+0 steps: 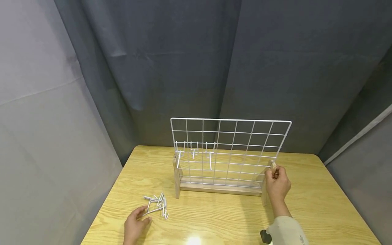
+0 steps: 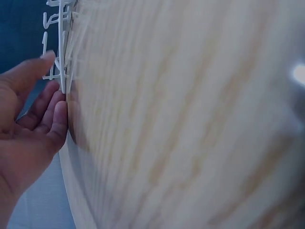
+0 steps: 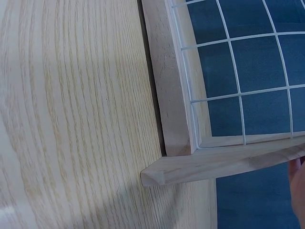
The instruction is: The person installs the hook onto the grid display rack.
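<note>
A white wire grid panel (image 1: 231, 119) stands tilted in a wooden stand (image 1: 220, 189). My right hand (image 1: 278, 183) grips the top of the stand's right upright between thumb and fingers. Only fingertips (image 3: 295, 174) of that hand show in the right wrist view, behind the upright (image 3: 205, 172). Several white wire hooks (image 1: 210, 161) hang on the panel's left part. On the table, front left, lies a tangled pile of more white hooks (image 1: 163, 205). My left hand (image 1: 134, 223) is at its near edge, thumb and fingers spread apart, fingertips right at one hook (image 2: 61, 71).
The wood-grain table (image 1: 309, 190) has a bright light reflection near its front. A dark grey curtain (image 1: 190, 68) hangs behind it, and a pale grey partition (image 1: 39, 119) rises at the left. Beside the right sleeve (image 1: 288, 231) sits a small black object (image 1: 265, 236).
</note>
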Demonstrator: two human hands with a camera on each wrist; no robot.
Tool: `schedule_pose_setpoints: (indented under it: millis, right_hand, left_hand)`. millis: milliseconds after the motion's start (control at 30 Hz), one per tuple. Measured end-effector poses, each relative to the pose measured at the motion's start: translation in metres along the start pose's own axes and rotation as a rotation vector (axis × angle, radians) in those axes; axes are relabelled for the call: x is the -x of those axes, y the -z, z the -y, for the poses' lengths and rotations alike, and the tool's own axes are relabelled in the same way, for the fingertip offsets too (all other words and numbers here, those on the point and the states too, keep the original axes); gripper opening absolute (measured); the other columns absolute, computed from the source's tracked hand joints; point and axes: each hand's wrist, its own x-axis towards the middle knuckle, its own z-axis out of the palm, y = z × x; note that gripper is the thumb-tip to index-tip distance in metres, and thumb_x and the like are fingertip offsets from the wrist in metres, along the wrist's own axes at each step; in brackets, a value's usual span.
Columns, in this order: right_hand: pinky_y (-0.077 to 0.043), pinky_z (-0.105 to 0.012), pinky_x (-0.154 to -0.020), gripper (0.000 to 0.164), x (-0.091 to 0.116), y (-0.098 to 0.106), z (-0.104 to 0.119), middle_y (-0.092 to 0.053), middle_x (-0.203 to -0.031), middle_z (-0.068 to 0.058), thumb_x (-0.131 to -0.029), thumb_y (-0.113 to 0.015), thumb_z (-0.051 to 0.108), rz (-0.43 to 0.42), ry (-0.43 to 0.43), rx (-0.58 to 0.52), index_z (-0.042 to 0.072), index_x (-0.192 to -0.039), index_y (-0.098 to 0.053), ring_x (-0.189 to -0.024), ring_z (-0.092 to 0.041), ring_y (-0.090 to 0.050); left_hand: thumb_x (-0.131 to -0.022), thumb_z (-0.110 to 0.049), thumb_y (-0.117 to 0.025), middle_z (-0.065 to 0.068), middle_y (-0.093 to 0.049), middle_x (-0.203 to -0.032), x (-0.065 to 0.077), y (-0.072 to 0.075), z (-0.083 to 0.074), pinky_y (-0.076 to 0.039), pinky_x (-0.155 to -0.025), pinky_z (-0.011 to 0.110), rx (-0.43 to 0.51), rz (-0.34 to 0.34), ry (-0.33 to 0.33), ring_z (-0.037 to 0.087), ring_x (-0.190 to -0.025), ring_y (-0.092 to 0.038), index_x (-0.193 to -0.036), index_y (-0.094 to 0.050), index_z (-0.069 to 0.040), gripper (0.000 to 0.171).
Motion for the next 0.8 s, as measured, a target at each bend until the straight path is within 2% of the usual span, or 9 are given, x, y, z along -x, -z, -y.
schedule_pose_setpoints:
  millis: [200, 367, 700, 800]
  right_hand:
    - [-0.039, -0.035, -0.060, 0.015, 0.0006, 0.0005, 0.0013, -0.065, -0.072, -0.018, -0.075, -0.060, 0.003, 0.002, -0.008, -0.004, -0.004, -0.089, -0.060, -0.063, 0.022, -0.037]
    - [-0.038, -0.034, -0.059, 0.016, -0.0001, 0.0007, 0.0024, -0.065, -0.072, -0.019, -0.075, -0.060, 0.002, -0.004, -0.002, -0.012, -0.005, -0.089, -0.060, -0.063, 0.025, -0.036]
    - [-0.038, -0.033, -0.060, 0.016, 0.0001, 0.0001, 0.0015, -0.065, -0.073, -0.018, -0.075, -0.060, 0.003, -0.002, -0.009, -0.012, -0.004, -0.089, -0.060, -0.064, 0.024, -0.036]
    - [-0.038, -0.032, -0.059, 0.016, 0.0007, -0.0006, 0.0002, -0.065, -0.073, -0.018, -0.075, -0.060, 0.002, -0.003, -0.006, -0.010, -0.005, -0.089, -0.060, -0.064, 0.024, -0.036]
  left_hand:
    - [-0.069, 0.004, -0.075, 0.012, -0.065, -0.093, -0.0036, -0.0011, 0.0013, -0.048, -0.078, 0.047, -0.092, -0.039, -0.028, 0.030, -0.086, -0.060, -0.100, -0.066, 0.000, 0.033]
    - [-0.066, 0.003, -0.074, 0.005, -0.062, -0.081, -0.0070, -0.0017, 0.0005, -0.047, -0.071, 0.043, -0.162, -0.022, -0.042, 0.023, -0.075, -0.058, -0.086, -0.067, 0.000, 0.021]
    - [-0.071, 0.003, -0.068, 0.004, -0.052, -0.076, -0.0064, -0.0042, -0.0026, -0.042, -0.061, 0.033, -0.183, 0.003, 0.002, 0.019, -0.069, -0.050, -0.082, -0.068, -0.002, 0.013]
    - [-0.072, 0.005, -0.064, 0.004, -0.052, -0.074, -0.0053, -0.0050, -0.0028, -0.042, -0.060, 0.032, -0.190, 0.023, -0.011, 0.019, -0.068, -0.050, -0.083, -0.068, -0.002, 0.013]
